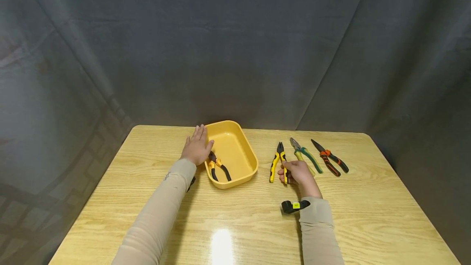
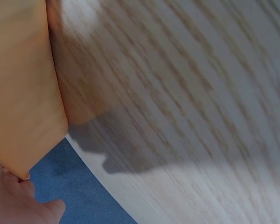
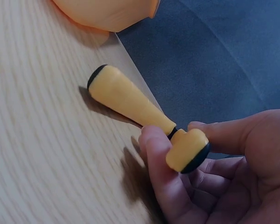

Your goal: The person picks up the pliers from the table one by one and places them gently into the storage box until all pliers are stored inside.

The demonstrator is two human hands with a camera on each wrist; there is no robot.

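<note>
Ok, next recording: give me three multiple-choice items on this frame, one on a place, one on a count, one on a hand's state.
1. Where do the black-and-yellow pliers lie?
A. in the yellow tray
B. on the table's near edge
C. in a hand

2. How many pliers lie on the table right of the tray?
A. one
B. three
C. five

3. What is the right hand doing?
A. lying flat
B. gripping the yellow-handled pliers
C. holding the tray

Key: 1 A, they rest inside it; 2 B, yellow, green and orange-black pairs; 3 B, fingers curl round a handle.

Left hand (image 1: 197, 149) lies flat, fingers straight — right hand (image 1: 299, 172) curls its fingers (image 3: 159, 163) in a pinch.
</note>
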